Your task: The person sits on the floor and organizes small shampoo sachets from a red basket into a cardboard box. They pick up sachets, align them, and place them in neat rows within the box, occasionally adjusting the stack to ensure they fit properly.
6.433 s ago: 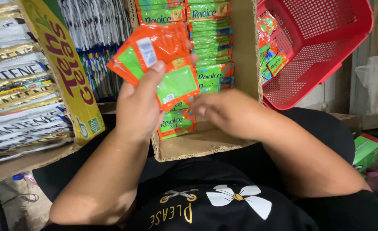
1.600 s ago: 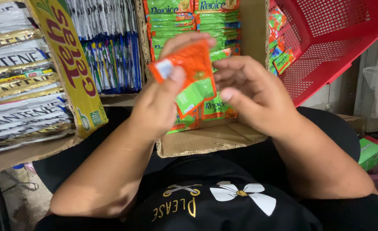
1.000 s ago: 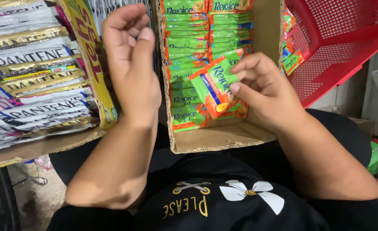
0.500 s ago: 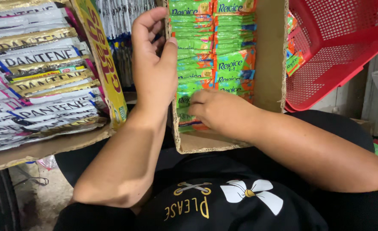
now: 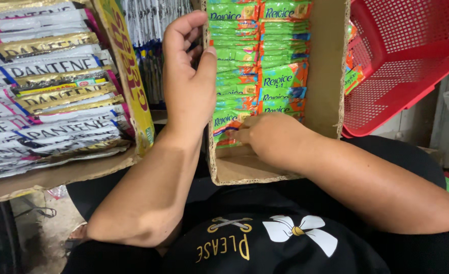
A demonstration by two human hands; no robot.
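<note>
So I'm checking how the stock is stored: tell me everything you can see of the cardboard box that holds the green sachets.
The cardboard box is plain brown corrugated card, open on the side facing the camera, with worn, ragged edges. It sits on the person's lap between a tray of silver and gold sachets and a red plastic basket. Two columns of green and orange sachets fill most of it; its near end is bare. The left hand grips its left wall, and the right hand reaches inside to the lowest sachets.

Single head camera, looking down, close over lap and cardboard box (image 5: pixel 331 76).
</note>
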